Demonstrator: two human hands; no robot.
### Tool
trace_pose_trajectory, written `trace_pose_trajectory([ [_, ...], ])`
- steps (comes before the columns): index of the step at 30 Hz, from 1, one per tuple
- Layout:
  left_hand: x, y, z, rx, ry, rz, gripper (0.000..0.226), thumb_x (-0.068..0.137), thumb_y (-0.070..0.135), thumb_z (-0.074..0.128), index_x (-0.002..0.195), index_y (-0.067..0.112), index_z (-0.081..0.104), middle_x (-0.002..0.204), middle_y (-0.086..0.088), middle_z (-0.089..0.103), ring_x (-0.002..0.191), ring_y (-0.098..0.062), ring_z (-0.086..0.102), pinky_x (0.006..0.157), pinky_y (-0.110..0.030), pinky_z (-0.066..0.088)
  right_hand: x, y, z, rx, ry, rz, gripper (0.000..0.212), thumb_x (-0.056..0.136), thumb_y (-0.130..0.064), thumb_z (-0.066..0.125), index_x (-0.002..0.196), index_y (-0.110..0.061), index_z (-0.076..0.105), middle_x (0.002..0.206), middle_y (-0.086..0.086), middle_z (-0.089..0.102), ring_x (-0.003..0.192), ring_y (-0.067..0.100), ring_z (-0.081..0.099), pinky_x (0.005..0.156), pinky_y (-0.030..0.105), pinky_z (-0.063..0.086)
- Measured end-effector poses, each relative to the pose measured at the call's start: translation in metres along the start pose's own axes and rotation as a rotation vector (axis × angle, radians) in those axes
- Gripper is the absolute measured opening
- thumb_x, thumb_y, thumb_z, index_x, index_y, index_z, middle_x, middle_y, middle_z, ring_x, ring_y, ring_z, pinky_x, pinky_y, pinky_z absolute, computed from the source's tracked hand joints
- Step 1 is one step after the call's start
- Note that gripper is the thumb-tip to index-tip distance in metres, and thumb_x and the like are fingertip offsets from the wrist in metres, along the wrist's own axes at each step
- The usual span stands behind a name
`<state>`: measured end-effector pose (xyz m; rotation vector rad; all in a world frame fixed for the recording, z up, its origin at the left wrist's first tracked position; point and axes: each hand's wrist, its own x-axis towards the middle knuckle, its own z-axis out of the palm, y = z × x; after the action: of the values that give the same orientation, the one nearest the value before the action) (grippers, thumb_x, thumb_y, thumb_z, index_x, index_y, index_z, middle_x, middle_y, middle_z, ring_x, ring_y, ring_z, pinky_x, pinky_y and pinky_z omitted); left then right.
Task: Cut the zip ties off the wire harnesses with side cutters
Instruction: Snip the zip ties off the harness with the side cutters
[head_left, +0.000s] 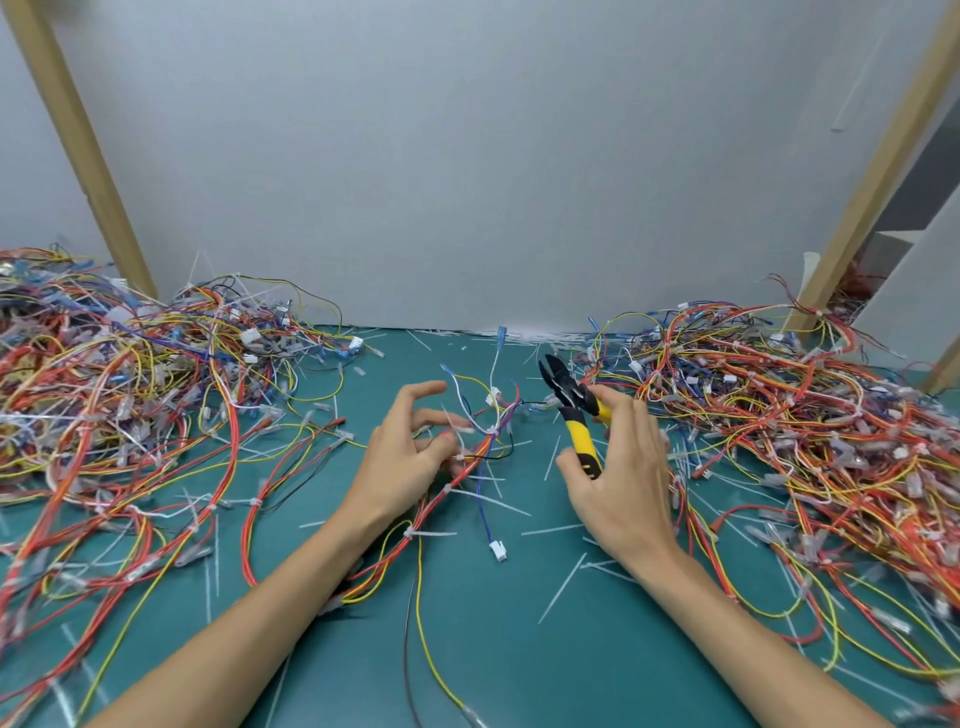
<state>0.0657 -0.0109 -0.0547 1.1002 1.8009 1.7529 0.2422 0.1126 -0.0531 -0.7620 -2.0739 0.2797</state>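
Head view: a teal surface (467, 649) meets a grey wall (467, 156) at its far edge, with 2 wooden posts (78, 130) at the far corners. Tangled harness heaps (104, 389) cover its left and right edges, and cut ties (558, 597) litter the middle. The left hand (410, 452), half curled, pinches a wire harness (426, 512) near its zip tie (492, 430). The right hand (618, 467) grips yellow side cutters (574, 410) just beside the harness, tips toward the far edge.

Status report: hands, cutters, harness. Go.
Left hand pinches the harness. Right hand grips the side cutters, tips raised, clear of it. Zip tie at the wire branch not yet cut. Tie scraps litter the mat.
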Motion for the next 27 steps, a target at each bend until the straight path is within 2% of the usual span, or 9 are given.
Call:
trace_pose_trajectory([
  [5, 0.004, -0.001, -0.004, -0.224, 0.124, -0.088, 0.032, 0.095, -0.003, 0.050, 0.108, 0.025, 0.042, 0.109, -0.008, 0.065, 0.062, -0.027, 0.070, 0.053, -0.034, 0.057, 0.000, -0.001, -0.003, 0.169, -0.040, 0.060, 0.055, 0.078, -0.027, 0.058, 0.131, -0.019, 0.046, 0.117, -0.007, 0.050, 0.113, 0.015, 0.047, 0.096, 0.030, 0.037],
  [7, 0.005, 0.000, -0.005, -0.309, 0.171, -0.117, 0.034, 0.093, -0.008, 0.046, 0.104, 0.024, 0.042, 0.109, -0.012, 0.061, 0.062, -0.027, 0.070, 0.051, -0.037, 0.057, 0.000, 0.000, -0.005, 0.227, -0.049, 0.074, 0.053, 0.078, -0.026, 0.060, 0.129, -0.020, 0.047, 0.116, -0.008, 0.051, 0.110, 0.010, 0.048, 0.095, 0.025, 0.037],
  [10, 0.005, -0.001, -0.003, 0.047, 0.299, 0.037, 0.049, 0.082, -0.016, 0.039, 0.102, 0.027, 0.050, 0.109, -0.004, 0.057, 0.070, -0.016, 0.070, 0.063, -0.037, 0.058, 0.000, 0.000, -0.007, 0.282, -0.066, 0.073, 0.051, 0.075, -0.021, 0.060, 0.124, -0.019, 0.049, 0.112, -0.005, 0.055, 0.101, 0.009, 0.050, 0.083, 0.010, 0.034],
  [12, 0.001, -0.001, -0.001, 0.386, 0.317, 0.240, 0.049, 0.075, -0.017, 0.040, 0.090, 0.025, 0.059, 0.104, 0.001, 0.053, 0.081, -0.010, 0.063, 0.076, -0.029, 0.050, -0.001, -0.001, -0.008, 0.301, -0.075, 0.069, 0.050, 0.073, -0.019, 0.058, 0.123, -0.019, 0.050, 0.110, -0.005, 0.057, 0.096, 0.010, 0.050, 0.078, 0.014, 0.035],
  [14, -0.003, -0.001, 0.003, 0.540, 0.281, 0.324, 0.042, 0.071, -0.017, 0.045, 0.071, 0.020, 0.064, 0.095, 0.002, 0.053, 0.086, -0.015, 0.055, 0.077, -0.028, 0.040, -0.001, -0.002, -0.010, 0.311, -0.077, 0.061, 0.048, 0.073, -0.020, 0.057, 0.120, -0.020, 0.050, 0.103, -0.009, 0.057, 0.087, 0.008, 0.049, 0.074, 0.019, 0.034],
  [16, -0.003, 0.000, 0.005, 0.619, 0.250, 0.275, 0.040, 0.070, -0.014, 0.048, 0.059, 0.022, 0.063, 0.086, 0.005, 0.057, 0.087, -0.019, 0.053, 0.076, -0.030, 0.037, -0.001, -0.003, -0.011, 0.320, -0.073, 0.036, 0.045, 0.073, -0.019, 0.058, 0.117, -0.025, 0.050, 0.092, -0.017, 0.055, 0.078, 0.004, 0.050, 0.069, 0.015, 0.034],
  [21, 0.000, -0.001, 0.001, 0.574, 0.234, 0.110, 0.033, 0.078, 0.003, 0.053, 0.057, 0.026, 0.065, 0.086, 0.006, 0.062, 0.081, -0.015, 0.057, 0.072, -0.028, 0.038, -0.004, -0.007, -0.014, 0.358, -0.095, -0.024, 0.034, 0.076, -0.018, 0.056, 0.109, -0.028, 0.051, 0.074, -0.003, 0.060, 0.066, 0.018, 0.059, 0.062, 0.033, 0.045],
  [24, -0.001, 0.003, 0.000, 0.442, 0.155, 0.012, 0.026, 0.075, 0.023, 0.049, 0.058, 0.020, 0.067, 0.085, 0.005, 0.067, 0.084, -0.012, 0.060, 0.078, -0.033, 0.045, -0.006, -0.007, -0.014, 0.421, -0.119, -0.038, 0.024, 0.077, -0.014, 0.051, 0.100, -0.024, 0.053, 0.067, -0.002, 0.062, 0.055, 0.014, 0.063, 0.055, 0.023, 0.045],
  [27, 0.000, 0.009, -0.006, 0.343, -0.024, -0.036, 0.029, 0.067, 0.029, 0.041, 0.061, 0.016, 0.066, 0.078, 0.001, 0.069, 0.083, -0.017, 0.061, 0.083, -0.037, 0.047, -0.006, -0.007, -0.014, 0.452, -0.150, -0.030, 0.024, 0.077, -0.013, 0.051, 0.099, -0.023, 0.053, 0.067, -0.004, 0.064, 0.054, 0.012, 0.065, 0.053, 0.018, 0.044],
])
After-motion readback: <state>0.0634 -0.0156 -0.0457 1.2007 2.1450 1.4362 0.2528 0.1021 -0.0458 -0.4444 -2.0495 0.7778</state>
